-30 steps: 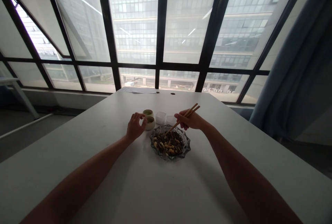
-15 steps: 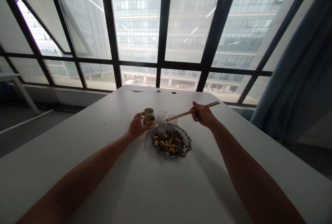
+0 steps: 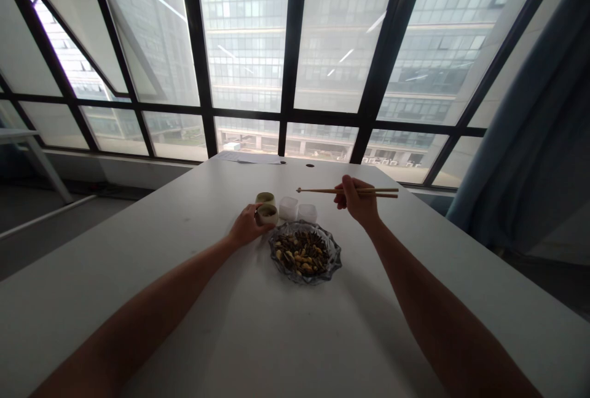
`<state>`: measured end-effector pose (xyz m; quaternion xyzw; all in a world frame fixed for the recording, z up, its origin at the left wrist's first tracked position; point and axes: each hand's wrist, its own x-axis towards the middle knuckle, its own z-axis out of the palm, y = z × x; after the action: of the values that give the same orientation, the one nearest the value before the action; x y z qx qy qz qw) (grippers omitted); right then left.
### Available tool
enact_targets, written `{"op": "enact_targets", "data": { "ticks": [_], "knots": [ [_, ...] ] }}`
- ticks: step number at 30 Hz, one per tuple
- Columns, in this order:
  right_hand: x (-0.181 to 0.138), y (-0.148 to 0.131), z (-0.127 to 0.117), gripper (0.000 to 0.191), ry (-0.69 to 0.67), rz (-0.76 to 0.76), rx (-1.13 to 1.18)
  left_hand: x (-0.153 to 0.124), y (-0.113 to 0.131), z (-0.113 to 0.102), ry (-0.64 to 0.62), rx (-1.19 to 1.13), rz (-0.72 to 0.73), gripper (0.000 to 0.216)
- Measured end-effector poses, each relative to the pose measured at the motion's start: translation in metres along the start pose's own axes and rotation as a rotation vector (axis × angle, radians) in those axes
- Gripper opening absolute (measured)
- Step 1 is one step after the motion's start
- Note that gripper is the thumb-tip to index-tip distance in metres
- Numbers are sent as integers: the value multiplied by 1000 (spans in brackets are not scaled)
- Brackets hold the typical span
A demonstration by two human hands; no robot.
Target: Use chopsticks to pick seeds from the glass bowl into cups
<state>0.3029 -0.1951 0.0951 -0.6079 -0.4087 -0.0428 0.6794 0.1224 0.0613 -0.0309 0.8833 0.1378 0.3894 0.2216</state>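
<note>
My right hand (image 3: 356, 199) grips a pair of wooden chopsticks (image 3: 322, 190), held nearly level above the table. At their tips is a small pale piece (image 3: 299, 190), too small to name. My left hand (image 3: 246, 225) is closed around the side of the nearer small pale-green cup (image 3: 267, 214), which stands on the table. A second similar cup (image 3: 264, 198) is just behind it. Two small clear plastic containers, a left one (image 3: 288, 208) and a right one (image 3: 307, 213), sit beside the cups. In front is a scalloped glass bowl (image 3: 335, 257) of mixed seeds and nuts (image 3: 302, 253).
The white table (image 3: 295, 336) reaches toward the window wall. Sheets of paper (image 3: 249, 158) lie at its far edge, near two dark holes. A blue curtain (image 3: 516, 121) hangs on the right. Another white table (image 3: 39, 152) stands at far left.
The chopsticks have risen from the right clear container and turned level, with a small piece at their tips. My left hand's fingers have shifted slightly around the near cup.
</note>
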Motion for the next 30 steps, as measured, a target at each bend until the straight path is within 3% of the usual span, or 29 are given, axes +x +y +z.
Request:
{"op": "enact_targets", "data": {
  "ticks": [4, 8, 15, 21, 30],
  "knots": [
    [-10, -4, 7, 54, -50, -176, -153, -1, 6, -2, 6, -16, 77, 64],
    [-12, -2, 9, 53, -91, -217, -208, -3, 11, -3, 5, 2, 124, 63],
    [-14, 16, 20, 54, -27, -136, -116, -3, 11, -5, 7, 14, 129, 65],
    [-13, 29, 27, 57, -191, 34, -95, -3, 11, -4, 19, -4, 116, 65],
    [-1, 1, 10, 68, -43, 61, 12, -2, 7, -3, 17, 2, 80, 65]
  ]
}}
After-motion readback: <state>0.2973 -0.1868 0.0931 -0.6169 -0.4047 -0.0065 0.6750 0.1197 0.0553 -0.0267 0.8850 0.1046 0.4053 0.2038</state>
